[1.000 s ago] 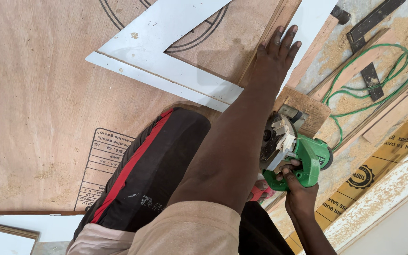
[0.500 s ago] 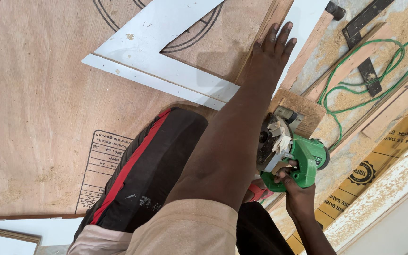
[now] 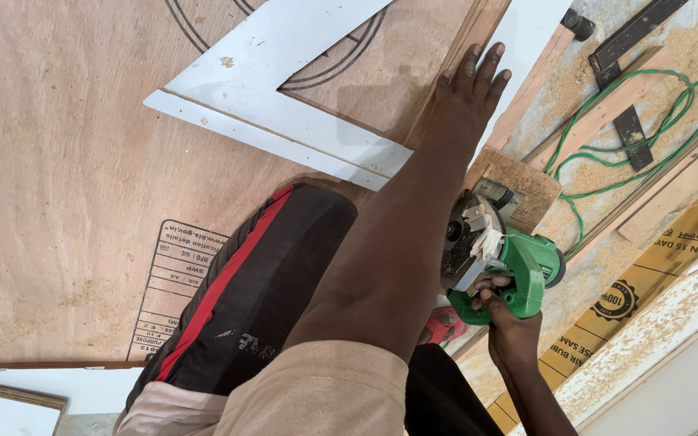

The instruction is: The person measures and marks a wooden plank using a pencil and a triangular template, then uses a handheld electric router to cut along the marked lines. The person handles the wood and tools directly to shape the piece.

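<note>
Gripping the green circular saw [image 3: 504, 262] fully, right hand [image 3: 510, 333] points it up-left along the plywood sheet's [image 3: 66, 161] edge; left hand [image 3: 464, 101] presses flat, splayed.

My right hand [image 3: 510, 335] grips the green handle of a power saw [image 3: 494, 254], its grey motor housing and dusty guard facing up, its base on a small wooden block at the board's edge. My left hand [image 3: 466, 101] lies flat, fingers spread, on the large brown plywood sheet [image 3: 66, 161], just beside its right edge.
</note>
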